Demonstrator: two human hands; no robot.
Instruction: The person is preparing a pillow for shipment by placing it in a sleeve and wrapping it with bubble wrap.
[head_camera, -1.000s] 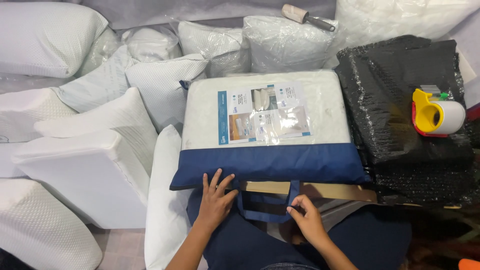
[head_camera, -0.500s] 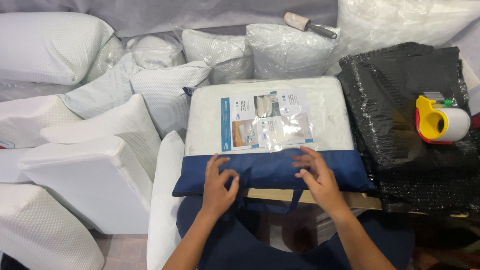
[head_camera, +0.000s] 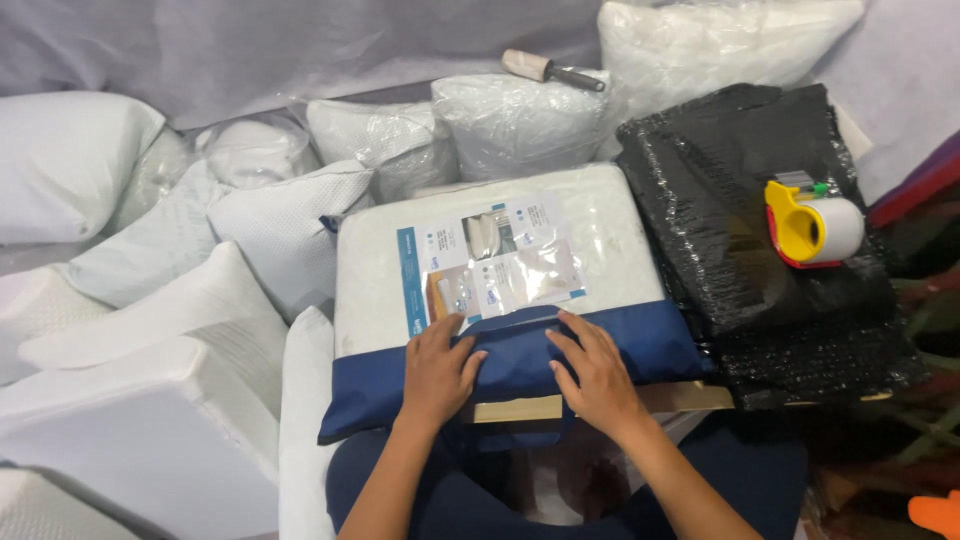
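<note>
A white pillow in a clear bag with a navy blue band (head_camera: 640, 345) lies flat in front of me, a printed paper insert (head_camera: 495, 262) showing on top. My left hand (head_camera: 437, 372) lies flat on the blue band, fingers spread, near the insert's lower left corner. My right hand (head_camera: 593, 372) presses the band beside it, fingers apart and pointing up-left. A fold of the blue fabric bunches between the two hands. Neither hand grips anything. A wooden board edge (head_camera: 520, 408) shows under the bag's near side.
Several white pillows (head_camera: 200, 300) are piled at the left and back, some in clear wrap. A black plastic-wrapped bundle (head_camera: 730, 220) lies to the right with a yellow tape dispenser (head_camera: 810, 225) on it. A lint roller (head_camera: 548, 68) rests on the back pillows.
Both hands moved up from the bag's near edge and handle onto the blue band, and now press flat just below the insert.
</note>
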